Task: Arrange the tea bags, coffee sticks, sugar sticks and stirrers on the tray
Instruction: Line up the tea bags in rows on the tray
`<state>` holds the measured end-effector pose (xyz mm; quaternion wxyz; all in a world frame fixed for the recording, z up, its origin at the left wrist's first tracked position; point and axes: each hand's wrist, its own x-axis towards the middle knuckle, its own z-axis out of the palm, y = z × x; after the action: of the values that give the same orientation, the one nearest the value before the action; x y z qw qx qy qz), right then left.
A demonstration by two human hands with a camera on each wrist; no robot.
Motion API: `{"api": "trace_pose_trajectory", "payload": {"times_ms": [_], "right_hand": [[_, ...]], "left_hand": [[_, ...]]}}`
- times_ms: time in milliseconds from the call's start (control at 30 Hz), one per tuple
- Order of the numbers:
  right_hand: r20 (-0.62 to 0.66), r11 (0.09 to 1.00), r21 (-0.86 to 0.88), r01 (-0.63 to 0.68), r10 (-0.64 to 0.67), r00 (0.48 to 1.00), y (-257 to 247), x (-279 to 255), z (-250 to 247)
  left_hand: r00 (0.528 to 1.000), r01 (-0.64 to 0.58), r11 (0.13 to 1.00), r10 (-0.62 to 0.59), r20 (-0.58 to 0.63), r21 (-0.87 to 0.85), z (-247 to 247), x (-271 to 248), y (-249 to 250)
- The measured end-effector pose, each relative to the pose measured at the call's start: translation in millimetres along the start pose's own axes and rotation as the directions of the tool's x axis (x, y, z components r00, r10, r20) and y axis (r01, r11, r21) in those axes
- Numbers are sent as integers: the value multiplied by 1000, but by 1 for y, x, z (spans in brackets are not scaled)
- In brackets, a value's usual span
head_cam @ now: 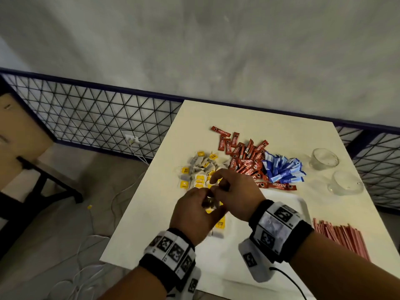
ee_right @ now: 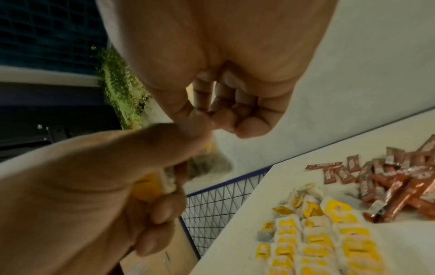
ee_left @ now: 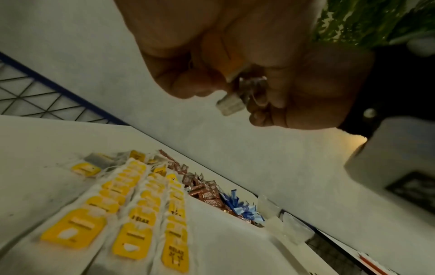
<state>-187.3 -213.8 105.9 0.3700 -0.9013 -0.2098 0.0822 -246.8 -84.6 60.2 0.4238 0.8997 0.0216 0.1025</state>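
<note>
Above the table, my left hand grips a small bunch of tea bags with yellow tags. My right hand meets it from the right, its fingers curled and pinching the same bunch. Below the hands, tea bags lie in neat rows, with a loose pile of tea bags beyond them. Red coffee sticks and blue sugar sticks lie heaped further right. The white tray is mostly hidden by my right wrist. Pink stirrers lie at its right.
Two clear glass cups stand at the table's right side. A wire-mesh fence runs behind the table. Cables and one yellow tag lie on the floor to the left, by a dark table frame.
</note>
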Motion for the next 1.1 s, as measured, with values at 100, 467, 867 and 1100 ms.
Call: {"api": "trace_pose_trajectory", "payload": {"times_ms": [100,467,867,1100], "right_hand": [[-49,999,25,36,-34,998,-5,-1,-6],[73,997,-25,72,-70,995,15,-1,-13],[360,931,-90,-353,361,860,80,-29,52],[374,918,-162,-363,397,838,92,-28,74]], "left_hand": [[995,-28,998,34,-96,58,-2,7,1],[987,115,970,-88,131,-216,-12,11,-1],[899,344,936,-352,261,79,-3,-25,-63],[891,370,923,-384,243,100,-6,-31,-77]]}}
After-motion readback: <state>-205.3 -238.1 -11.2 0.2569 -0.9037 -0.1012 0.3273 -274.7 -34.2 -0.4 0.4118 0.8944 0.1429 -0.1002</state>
